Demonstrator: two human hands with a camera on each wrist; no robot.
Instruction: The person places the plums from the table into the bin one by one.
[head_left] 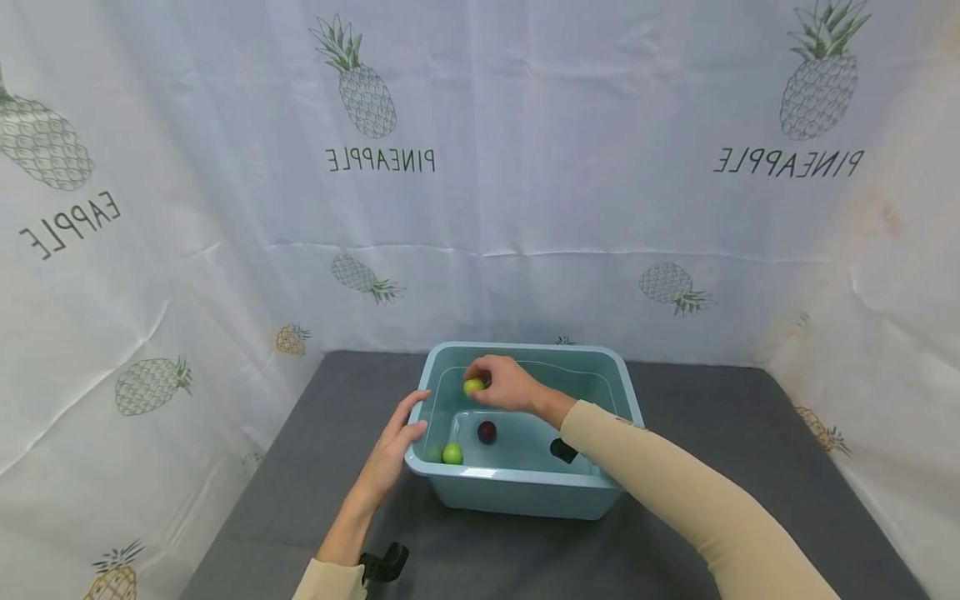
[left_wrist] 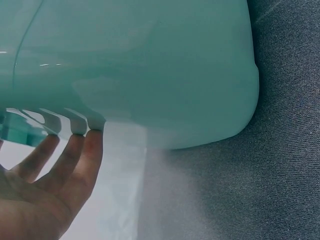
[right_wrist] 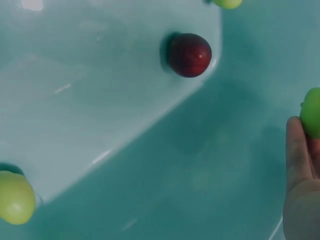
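Note:
A pale teal plastic basin [head_left: 525, 473] sits on the dark grey table. My left hand [head_left: 393, 446] is at its left side, thumb and fingertips touching the rim. In the left wrist view, the fairly straight fingers [left_wrist: 82, 157] meet the basin's wall. Over the basin's left part, my right hand [head_left: 506, 385] pinches a small round green fruit [head_left: 474, 387], which shows a short stem in the right wrist view. A dark red, plum-like fruit [head_left: 487, 432] lies on the basin floor. Another green fruit [head_left: 452, 453] is in the near left corner.
A yellow-green fruit [right_wrist: 16, 197] lies in the basin in the right wrist view; I cannot make it out in the head view. Pineapple-printed curtains [head_left: 525, 200] hang behind and beside the table [head_left: 300, 500]. Black devices [head_left: 386, 562] are worn at both wrists.

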